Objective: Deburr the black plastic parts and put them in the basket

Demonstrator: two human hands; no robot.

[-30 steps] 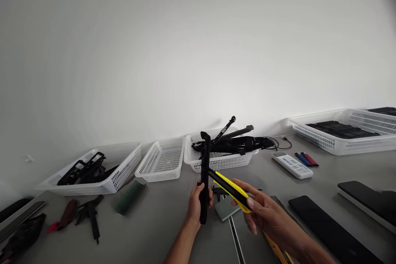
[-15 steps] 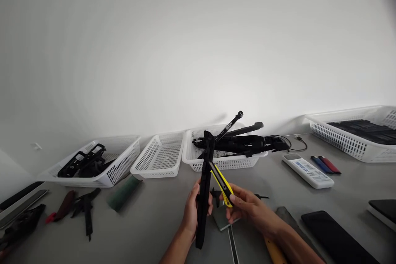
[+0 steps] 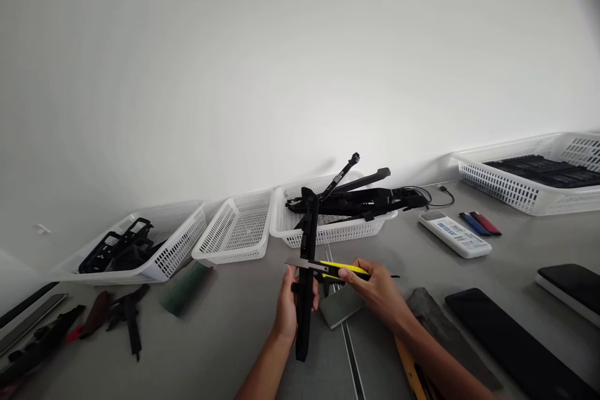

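A long black plastic part point(image 3: 305, 309) is held up above the desk point(image 3: 210, 350) by the left hand point(image 3: 285, 309) – its fingers are wrapped around the lower half, with the thumb along the left side. The part is tilted slightly, its upper end seen in front of a white basket point(image 3: 349, 232) in which black plastic pieces point(image 3: 356, 201) are heaped. A yellow-and-black utility knife point(image 3: 344, 269) is gripped by the right hand point(image 3: 377, 290), the fingers closed narrowly on the handle. The metal blade point(image 3: 304, 264) is laid across the face of the part, just above the left hand, and its tip is carried past the left edge, near the thumb; whether the edge is biting into the plastic cannot be told.

Beneath the right hand, a grey-green block point(image 3: 344, 307) is partly covered. A yellow-orange handle point(image 3: 409, 365) and a dark grey slab point(image 3: 447, 331) are seen beside the right forearm. Farther right, a white handheld device point(image 3: 454, 234) is set near a blue piece point(image 3: 474, 224) and a red piece point(image 3: 486, 224).
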